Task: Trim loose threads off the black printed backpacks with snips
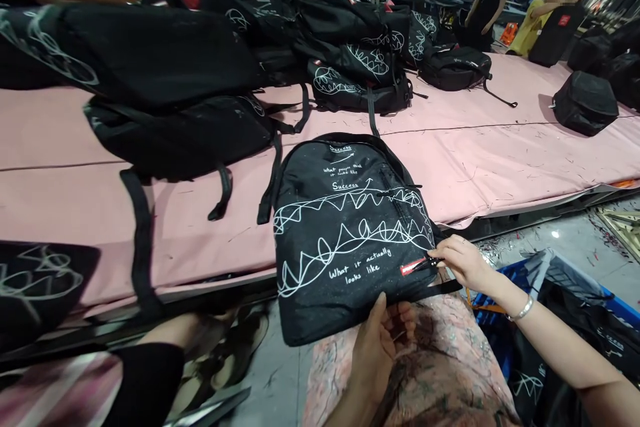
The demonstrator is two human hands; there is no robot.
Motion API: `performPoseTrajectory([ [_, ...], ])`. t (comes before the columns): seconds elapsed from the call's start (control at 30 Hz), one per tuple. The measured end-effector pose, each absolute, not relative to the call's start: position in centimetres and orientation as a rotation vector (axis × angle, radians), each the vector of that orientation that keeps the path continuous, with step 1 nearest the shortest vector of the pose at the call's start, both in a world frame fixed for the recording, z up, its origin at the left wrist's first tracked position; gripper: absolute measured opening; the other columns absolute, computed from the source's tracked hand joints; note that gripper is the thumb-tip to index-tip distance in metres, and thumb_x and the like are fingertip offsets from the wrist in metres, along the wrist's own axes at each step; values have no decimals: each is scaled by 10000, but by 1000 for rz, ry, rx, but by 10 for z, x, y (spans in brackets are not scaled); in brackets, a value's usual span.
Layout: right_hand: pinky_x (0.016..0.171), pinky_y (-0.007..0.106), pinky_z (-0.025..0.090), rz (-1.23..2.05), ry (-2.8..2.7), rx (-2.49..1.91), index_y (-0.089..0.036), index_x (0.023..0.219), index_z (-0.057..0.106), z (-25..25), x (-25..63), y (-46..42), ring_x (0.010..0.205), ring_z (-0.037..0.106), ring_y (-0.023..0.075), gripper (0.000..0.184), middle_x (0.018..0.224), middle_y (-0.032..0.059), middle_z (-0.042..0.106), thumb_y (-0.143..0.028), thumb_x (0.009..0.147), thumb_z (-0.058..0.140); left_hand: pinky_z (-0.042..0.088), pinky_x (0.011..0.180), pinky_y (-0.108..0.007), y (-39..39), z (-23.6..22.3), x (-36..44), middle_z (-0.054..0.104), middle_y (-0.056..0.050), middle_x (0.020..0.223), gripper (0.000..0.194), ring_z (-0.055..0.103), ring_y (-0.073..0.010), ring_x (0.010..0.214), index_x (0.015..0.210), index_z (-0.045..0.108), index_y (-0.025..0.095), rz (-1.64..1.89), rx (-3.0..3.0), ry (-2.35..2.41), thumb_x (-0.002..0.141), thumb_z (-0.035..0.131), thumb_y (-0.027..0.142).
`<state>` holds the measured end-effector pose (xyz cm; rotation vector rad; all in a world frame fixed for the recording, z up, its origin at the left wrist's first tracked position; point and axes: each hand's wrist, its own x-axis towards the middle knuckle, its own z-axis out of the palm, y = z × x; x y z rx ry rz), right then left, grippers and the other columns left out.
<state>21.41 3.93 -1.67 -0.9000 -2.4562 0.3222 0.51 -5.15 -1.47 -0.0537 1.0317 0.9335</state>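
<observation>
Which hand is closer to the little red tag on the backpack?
The right hand is nearer: it is just beside the red tag, holding a small dark tool over its edge. The left hand is lower, at the bottom of the backpack.

Pink table (505,140) (long) — grey floor (555,233)

Indoor light, moderate; brightest streaks high at upper right, a small hard glare spot on the grey floor (555,235). Pink table cover (500,140) evenly lit, soft shade under bags. Central backpack (350,233) fairly crisp, white lettering legible; black fabric elsewhere sinks into near-featureless dark. Lower-left patterned cloth (60,390) smeared, far background soft, two heads pixelated. Wide-angle stretch towards the edges
</observation>
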Motion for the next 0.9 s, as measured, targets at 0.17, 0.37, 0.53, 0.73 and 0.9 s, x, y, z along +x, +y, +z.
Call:
performPoseTrajectory([
  [0.17, 701, 324, 435, 236, -2522, -870, -160, 1108, 529, -6, 202, 38, 807, 497, 187, 264, 916, 99, 583, -152, 894, 374, 489, 539, -243, -52, -14, 6, 655, -91, 668, 362, 584, -127, 558, 745, 647, 70, 955, -54, 1024, 803, 531, 408],
  [0.37, 689, 315, 415, 184, -2627, -917, -157, 1103, 541, 2, 195, 38, 790, 477, 188, 283, 908, 90, 585, -115, 868, 389, 479, 533, -234, -52, -14, 7, 654, -88, 670, 354, 578, -124, 557, 743, 648, 72, 975, -56, 1013, 802, 536, 402],
  [0.53, 666, 319, 406, 168, -2641, -933, -162, 1081, 559, 6, 188, 33, 761, 473, 187, 292, 882, 80, 587, -105, 868, 368, 481, 551, -247, -53, -14, 7, 647, -88, 682, 346, 572, -128, 569, 752, 647, 68, 986, -44, 991, 787, 555, 400],
  [0.73, 775, 325, 427, 585, -2357, -1045, -185, 1083, 547, 7, 199, 32, 857, 523, 178, 228, 936, 74, 596, -210, 895, 420, 473, 550, -247, -55, -15, 5, 640, -90, 677, 339, 569, -131, 568, 753, 649, 63, 985, -27, 980, 771, 573, 393],
  [0.9, 743, 284, 449, 1191, -2056, -1318, -166, 942, 559, 10, 228, 49, 827, 564, 162, 146, 885, 41, 611, -258, 835, 523, 473, 563, -243, -53, -21, 4, 646, -97, 697, 308, 570, -127, 576, 781, 653, 56, 993, -9, 995, 768, 582, 356],
])
